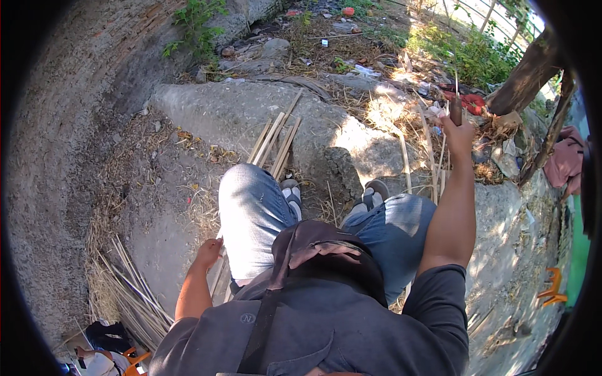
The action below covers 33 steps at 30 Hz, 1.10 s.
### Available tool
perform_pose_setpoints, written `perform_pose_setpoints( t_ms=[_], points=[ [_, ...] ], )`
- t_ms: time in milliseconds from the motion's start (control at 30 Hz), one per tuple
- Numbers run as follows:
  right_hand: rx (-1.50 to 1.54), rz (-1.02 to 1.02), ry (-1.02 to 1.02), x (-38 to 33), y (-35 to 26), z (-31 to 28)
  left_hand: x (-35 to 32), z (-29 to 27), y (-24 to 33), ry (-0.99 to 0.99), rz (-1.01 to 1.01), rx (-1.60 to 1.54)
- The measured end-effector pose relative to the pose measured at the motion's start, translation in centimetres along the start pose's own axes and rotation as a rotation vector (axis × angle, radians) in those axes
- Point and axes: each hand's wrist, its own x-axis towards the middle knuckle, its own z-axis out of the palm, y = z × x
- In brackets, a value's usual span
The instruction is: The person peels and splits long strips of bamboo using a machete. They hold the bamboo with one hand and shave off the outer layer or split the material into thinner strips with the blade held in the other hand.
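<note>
Out to the far right, my right hand (459, 135) is closed round the brown handle of a knife (456, 108), its thin blade pointing up and away. Close to the knife hand, long pale bamboo strips (430, 150) lean past my right knee. My left hand (209, 252) is closed beside my left thigh; what its fingers hold is too small to make out. More split bamboo strips (276, 135) run from the concrete ledge down under my left leg, their lower ends showing near the left hand.
A rough wall (50, 156) rises on the left. Thin strips (132, 282) lie heaped at the lower left. Ahead is a concrete ledge (207, 103) with dry litter beyond it. A tree trunk (530, 72) and a pinkish cloth (564, 160) stand at the right, above a small orange chair (552, 287).
</note>
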Motion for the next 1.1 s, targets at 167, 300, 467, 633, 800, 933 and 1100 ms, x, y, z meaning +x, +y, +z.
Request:
perform_pose_setpoints(
  t_ms=[167, 300, 467, 633, 800, 933, 1100],
  points=[
    [-0.245, 0.021, 0.008, -3.2, 5.4, -6.3, -1.5, 1.8, -2.7, -0.043, -0.19, -0.317],
    [-0.574, 0.194, 0.094, -13.0, 16.2, -8.5, -2.8, 3.2, -6.9, 0.08, -0.296, -0.427],
    [-0.657, 0.611, 0.209, -29.0, 26.5, -9.1, -4.2, 3.2, -9.2, 0.077, -0.412, -0.384],
    [-0.845, 0.843, 0.362, -36.4, 28.5, -8.5, -4.1, 2.4, -8.1, -0.031, -0.524, -0.297],
    [-0.852, 0.934, 0.302, -36.5, 27.9, -8.5, -1.6, 1.5, -4.0, -0.09, -0.39, -0.21],
    [-1.022, 0.719, 0.321, -36.6, 27.1, -8.7, -0.6, 1.4, -2.9, -0.164, -0.274, -0.184],
    [-0.863, 0.731, 0.119, -36.8, 28.7, -11.0, -1.4, 2.4, -2.6, -0.139, -0.388, -0.22]
  ],
)
